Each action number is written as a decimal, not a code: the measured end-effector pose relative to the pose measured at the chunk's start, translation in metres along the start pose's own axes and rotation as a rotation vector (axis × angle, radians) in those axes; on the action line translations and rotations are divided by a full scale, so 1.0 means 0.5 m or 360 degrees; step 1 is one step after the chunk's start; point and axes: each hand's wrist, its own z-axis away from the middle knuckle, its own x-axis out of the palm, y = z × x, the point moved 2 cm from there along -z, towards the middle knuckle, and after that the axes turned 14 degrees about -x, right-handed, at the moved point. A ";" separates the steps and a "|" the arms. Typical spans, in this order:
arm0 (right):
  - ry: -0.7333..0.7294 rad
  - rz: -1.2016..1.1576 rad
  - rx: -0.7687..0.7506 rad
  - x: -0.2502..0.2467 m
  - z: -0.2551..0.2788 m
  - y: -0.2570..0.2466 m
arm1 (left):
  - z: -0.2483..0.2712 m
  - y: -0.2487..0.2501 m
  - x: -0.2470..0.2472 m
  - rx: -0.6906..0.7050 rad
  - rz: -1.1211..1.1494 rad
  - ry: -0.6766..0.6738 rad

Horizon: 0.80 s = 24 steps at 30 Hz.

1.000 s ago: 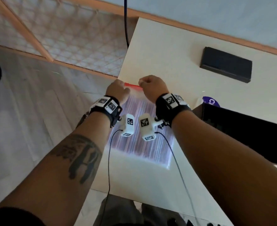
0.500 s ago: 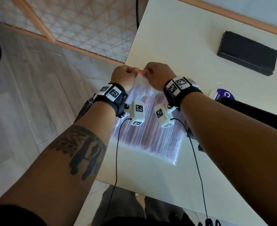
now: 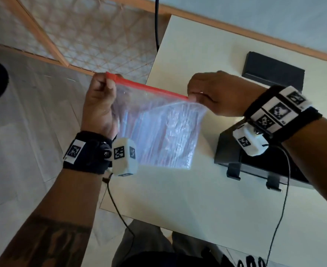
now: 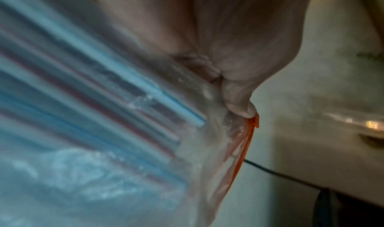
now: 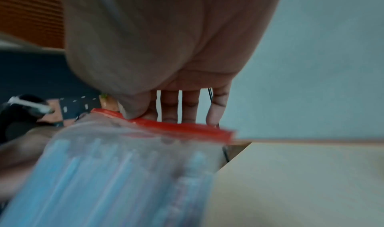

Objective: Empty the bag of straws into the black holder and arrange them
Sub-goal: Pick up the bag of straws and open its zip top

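Straws [image 3: 155, 135] — blurred inside bag [image 3: 178, 120]

The right arm covers most of the black holder [image 3: 233, 151]; the straws [image 5: 108, 173] blur in both wrist views

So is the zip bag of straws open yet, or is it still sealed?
Cannot tell. The bag hangs off the table, left hand and right hand pinching its red zip strip at either end; straws remain inside.
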 end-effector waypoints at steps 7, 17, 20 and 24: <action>-0.0063 -0.0171 0.0157 -0.028 0.096 -0.043 | 0.045 0.016 -0.018 -0.0094 0.0361 -0.0038; 0.0841 -0.0785 0.0471 -0.036 0.151 -0.156 | 0.072 0.008 -0.014 -0.0228 0.0658 -0.0184; 0.0890 -0.0809 0.0529 0.043 0.145 -0.182 | 0.092 -0.003 0.003 -0.0290 0.0724 -0.0210; 0.1177 -0.0543 0.0593 0.075 0.135 -0.186 | 0.102 -0.015 0.000 -0.0313 0.0547 -0.0268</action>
